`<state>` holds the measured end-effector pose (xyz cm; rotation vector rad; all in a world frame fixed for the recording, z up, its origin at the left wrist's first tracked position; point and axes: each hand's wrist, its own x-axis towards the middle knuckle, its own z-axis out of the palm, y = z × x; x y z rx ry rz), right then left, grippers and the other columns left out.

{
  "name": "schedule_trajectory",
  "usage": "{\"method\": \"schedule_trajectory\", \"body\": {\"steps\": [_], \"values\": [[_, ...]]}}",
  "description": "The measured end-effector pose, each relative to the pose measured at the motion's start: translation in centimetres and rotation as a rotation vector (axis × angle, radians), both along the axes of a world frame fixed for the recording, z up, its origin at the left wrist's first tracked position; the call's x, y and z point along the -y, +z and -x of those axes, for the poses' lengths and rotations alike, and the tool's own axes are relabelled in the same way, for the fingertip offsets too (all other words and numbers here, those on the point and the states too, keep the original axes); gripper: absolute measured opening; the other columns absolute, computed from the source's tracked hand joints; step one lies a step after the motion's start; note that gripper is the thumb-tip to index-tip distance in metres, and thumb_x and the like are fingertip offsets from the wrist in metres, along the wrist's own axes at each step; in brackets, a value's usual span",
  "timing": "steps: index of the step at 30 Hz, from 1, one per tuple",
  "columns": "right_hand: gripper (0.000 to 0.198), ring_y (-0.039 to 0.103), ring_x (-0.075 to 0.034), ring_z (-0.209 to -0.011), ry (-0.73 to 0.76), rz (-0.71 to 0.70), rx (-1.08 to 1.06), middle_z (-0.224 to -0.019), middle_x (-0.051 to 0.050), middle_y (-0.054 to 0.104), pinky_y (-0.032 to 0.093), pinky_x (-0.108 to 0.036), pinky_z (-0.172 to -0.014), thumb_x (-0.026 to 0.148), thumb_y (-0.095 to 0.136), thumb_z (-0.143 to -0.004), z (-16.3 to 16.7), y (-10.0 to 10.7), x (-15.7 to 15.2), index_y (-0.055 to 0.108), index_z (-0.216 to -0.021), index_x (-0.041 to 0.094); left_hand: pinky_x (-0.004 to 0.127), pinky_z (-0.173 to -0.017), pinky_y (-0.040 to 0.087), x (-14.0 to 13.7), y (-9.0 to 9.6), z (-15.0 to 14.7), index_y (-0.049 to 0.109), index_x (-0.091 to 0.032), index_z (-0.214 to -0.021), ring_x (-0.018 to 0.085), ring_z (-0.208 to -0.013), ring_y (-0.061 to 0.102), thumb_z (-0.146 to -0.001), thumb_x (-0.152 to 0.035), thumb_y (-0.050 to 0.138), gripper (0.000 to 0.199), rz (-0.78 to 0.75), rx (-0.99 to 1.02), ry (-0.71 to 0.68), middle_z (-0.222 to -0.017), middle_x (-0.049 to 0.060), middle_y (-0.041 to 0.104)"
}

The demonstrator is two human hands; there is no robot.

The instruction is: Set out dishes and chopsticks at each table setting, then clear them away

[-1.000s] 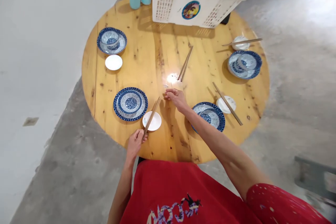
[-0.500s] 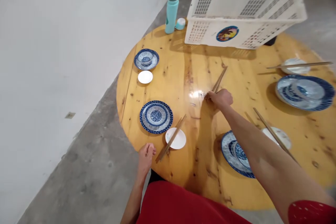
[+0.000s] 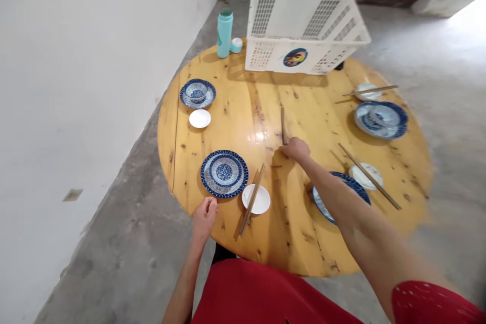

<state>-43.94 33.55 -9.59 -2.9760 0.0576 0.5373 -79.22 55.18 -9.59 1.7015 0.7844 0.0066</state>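
My right hand (image 3: 296, 149) reaches over the middle of the wooden table, its fingers closed around the near end of a pair of chopsticks (image 3: 283, 124) that points away from me. At the table's near left edge my left hand (image 3: 205, 215) has its fingers curled, with nothing showing in them. Just beyond it is a blue-and-white plate (image 3: 207, 177) with a patterned bowl (image 3: 225, 171) on it. To the right of that, another pair of chopsticks (image 3: 253, 197) rests across a small white dish (image 3: 261, 201). My right forearm partly hides another blue-rimmed plate (image 3: 322, 207).
A white plastic crate (image 3: 261, 55) stands at the back, beside a turquoise bottle (image 3: 224, 35) and its cap (image 3: 236, 45). Far left are a plate with a bowl (image 3: 197, 93) and a white dish (image 3: 199, 119). More plates (image 3: 379, 119) and chopsticks on dishes (image 3: 368, 174) lie right.
The view has shifted, showing more floor on the right. The chopsticks in my right hand have swung left and now point nearly straight away. My left hand is closer to the near plate.
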Motion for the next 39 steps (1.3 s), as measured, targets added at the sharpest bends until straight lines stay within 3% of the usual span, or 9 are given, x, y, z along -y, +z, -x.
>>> {"method": "schedule_trajectory", "body": {"steps": [5, 12, 15, 18, 23, 27, 31, 35, 39], "values": [[0.039, 0.07, -0.03, -0.099, 0.044, 0.027, -0.084, -0.104, -0.021, 0.072, 0.053, -0.03, -0.074, 0.024, 0.068, -0.08, 1.2, 0.8, -0.3, 0.072, -0.113, 0.004, 0.029, -0.079, 0.05, -0.2, 1.9, -1.9, 0.063, -0.022, -0.091, 0.018, -0.08, 0.068, -0.094, -0.048, 0.048, 0.03, -0.037, 0.074, -0.003, -0.087, 0.003, 0.071], [0.03, 0.07, -0.031, -0.094, 0.003, -0.138, -0.076, -0.089, -0.02, 0.073, 0.051, -0.029, -0.072, 0.018, 0.071, -0.074, 3.2, 0.6, 1.4, 0.074, -0.1, 0.003, 0.028, -0.075, 0.051, 4.4, 2.3, -0.8, 0.062, -0.021, -0.084, 0.017, -0.075, 0.066, -0.09, -0.051, 0.053, 0.032, 0.014, 0.073, -0.023, -0.078, 0.003, 0.067], [0.009, 0.068, -0.024, -0.073, -0.092, -0.343, -0.117, -0.062, -0.011, 0.064, 0.047, -0.026, -0.062, 0.017, 0.071, -0.075, 4.4, 1.5, 2.7, 0.069, -0.072, 0.009, 0.028, -0.075, 0.052, 5.9, 2.7, -0.5, 0.062, -0.02, -0.084, 0.016, -0.075, 0.065, -0.089, -0.05, 0.055, 0.031, 0.033, 0.085, -0.045, -0.077, 0.003, 0.067], [0.024, 0.057, -0.015, -0.054, -0.139, -0.566, -0.176, -0.051, -0.004, 0.056, 0.045, -0.024, -0.055, 0.017, 0.066, -0.079, 6.1, 3.6, 3.7, 0.057, -0.057, 0.016, 0.028, -0.077, 0.053, 7.0, 3.7, -0.9, 0.065, -0.019, -0.087, 0.016, -0.077, 0.066, -0.09, -0.047, 0.056, 0.03, 0.037, 0.165, -0.035, -0.08, 0.003, 0.068], [0.025, 0.047, -0.009, -0.045, 0.112, -1.096, -0.363, -0.05, 0.002, 0.051, 0.041, -0.021, -0.047, 0.026, 0.074, -0.075, 12.4, 8.6, 4.2, 0.054, -0.061, 0.018, 0.026, -0.073, 0.051, 8.6, 6.4, -2.6, 0.071, -0.017, -0.09, 0.014, -0.073, 0.064, -0.09, -0.047, 0.06, 0.032, 0.059, 0.265, 0.035, -0.081, 0.004, 0.07], [0.036, 0.046, -0.008, -0.042, 0.271, -1.32, -0.69, -0.054, 0.003, 0.055, 0.039, -0.021, -0.042, 0.044, 0.085, -0.069, 19.5, 10.8, 3.8, 0.061, -0.073, 0.018, 0.023, -0.067, 0.048, 9.5, 8.3, -3.5, 0.075, -0.015, -0.101, 0.013, -0.071, 0.061, -0.086, -0.054, 0.067, 0.043, 0.29, 0.332, 0.081, -0.088, 0.006, 0.072], [0.049, 0.039, -0.004, -0.037, 0.235, -1.442, -0.976, -0.06, 0.002, 0.056, 0.035, -0.019, -0.037, 0.056, 0.089, -0.063, 25.3, 10.7, 2.9, 0.066, -0.078, 0.015, 0.023, -0.07, 0.048, 9.5, 9.1, -3.0, 0.077, -0.013, -0.092, 0.014, -0.077, 0.062, -0.076, -0.062, 0.077, 0.051, 0.623, 0.438, 0.071, -0.088, 0.008, 0.072], [0.054, 0.029, -0.001, -0.037, 0.132, -1.521, -1.086, -0.068, 0.0, 0.06, 0.031, -0.018, -0.032, 0.059, 0.091, -0.059, 28.1, 10.5, 1.4, 0.069, -0.081, 0.014, 0.023, -0.067, 0.047, 8.3, 9.4, -1.7, 0.076, -0.012, -0.088, 0.013, -0.072, 0.06, -0.068, -0.057, 0.086, 0.05, 0.816, 0.45, 0.125, -0.081, 0.006, 0.068], [0.051, 0.025, 0.001, -0.037, 0.075, -1.567, -1.096, -0.07, -0.001, 0.06, 0.029, -0.017, -0.031, 0.057, 0.092, -0.06, 29.3, 10.6, -1.3, 0.07, -0.079, 0.015, 0.023, -0.063, 0.043, 5.2, 9.6, -0.7, 0.075, -0.012, -0.083, 0.012, -0.069, 0.057, -0.066, -0.055, 0.088, 0.048, 0.843, 0.467, 0.127, -0.076, 0.005, 0.066]]}}
